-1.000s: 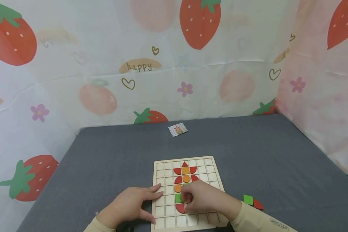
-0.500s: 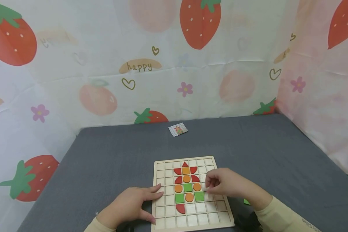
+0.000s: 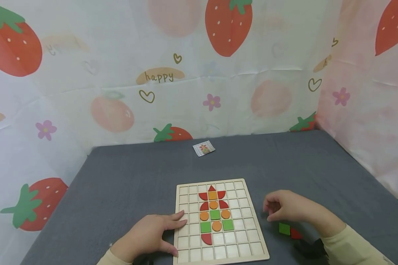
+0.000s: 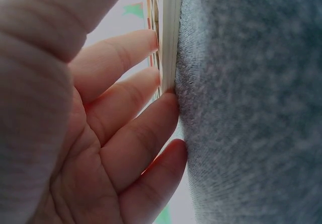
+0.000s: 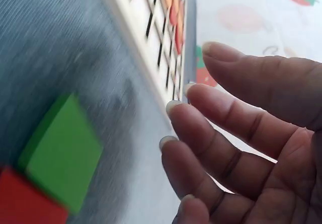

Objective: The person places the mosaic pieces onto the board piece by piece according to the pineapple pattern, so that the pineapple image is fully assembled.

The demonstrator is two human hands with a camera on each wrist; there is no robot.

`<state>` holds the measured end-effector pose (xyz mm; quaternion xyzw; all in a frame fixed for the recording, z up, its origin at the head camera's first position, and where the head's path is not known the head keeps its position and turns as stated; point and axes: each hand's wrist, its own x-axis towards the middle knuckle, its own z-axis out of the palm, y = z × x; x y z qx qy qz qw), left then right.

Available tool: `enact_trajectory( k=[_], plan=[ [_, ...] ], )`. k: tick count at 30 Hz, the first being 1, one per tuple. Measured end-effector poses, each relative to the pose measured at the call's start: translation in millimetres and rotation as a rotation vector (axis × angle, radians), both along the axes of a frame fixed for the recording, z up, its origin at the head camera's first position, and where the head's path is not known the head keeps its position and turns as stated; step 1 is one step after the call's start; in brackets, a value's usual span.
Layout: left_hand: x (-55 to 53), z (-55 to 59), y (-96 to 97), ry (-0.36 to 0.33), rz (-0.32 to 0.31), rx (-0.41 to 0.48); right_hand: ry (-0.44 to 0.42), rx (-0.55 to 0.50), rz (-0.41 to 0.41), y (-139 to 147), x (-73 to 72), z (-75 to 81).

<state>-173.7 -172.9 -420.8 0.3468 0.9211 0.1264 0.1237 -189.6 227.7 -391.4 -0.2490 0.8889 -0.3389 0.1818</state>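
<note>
A wooden grid board (image 3: 243,235) lies on the table, seen whole in the head view. On it sit red, orange and green pieces, among them a red quarter-round (image 3: 206,239) at the lower left of the pattern and a green square (image 3: 227,224). My left hand (image 3: 152,233) rests along the board's left edge with fingers extended; the left wrist view shows fingertips touching that edge. To the board's right, my right hand (image 3: 292,208) hovers with loosely bent fingers and holds nothing. Close below it lie a loose green square (image 3: 284,229) and a red piece (image 3: 296,234), partly hidden by the wrist.
A small pattern card (image 3: 203,148) lies at the back of the grey cloth-covered table (image 3: 136,173). Behind and at the sides hangs a curtain (image 3: 232,77) printed with strawberries.
My right hand has moved from over the board's pattern to the right, past its edge, uncovering an orange disc and a green square there. My left hand has stayed in place.
</note>
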Motion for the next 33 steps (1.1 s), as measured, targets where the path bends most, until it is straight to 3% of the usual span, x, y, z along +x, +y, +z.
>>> enact_trajectory(
  k=[12,27,33],
  plan=[
    [0.0,-2.5,-0.7,0.012,-0.009,0.002,-0.038,0.118,-0.018,29,6.5,-16.6],
    [-0.4,-3.4,-1.1,0.017,0.001,-0.010,-0.027,0.122,0.061,24,12.2,-14.7],
    [-0.1,-2.2,-1.0,0.018,-0.002,-0.012,-0.072,0.072,0.062,19,10.3,-11.7]
  ],
)
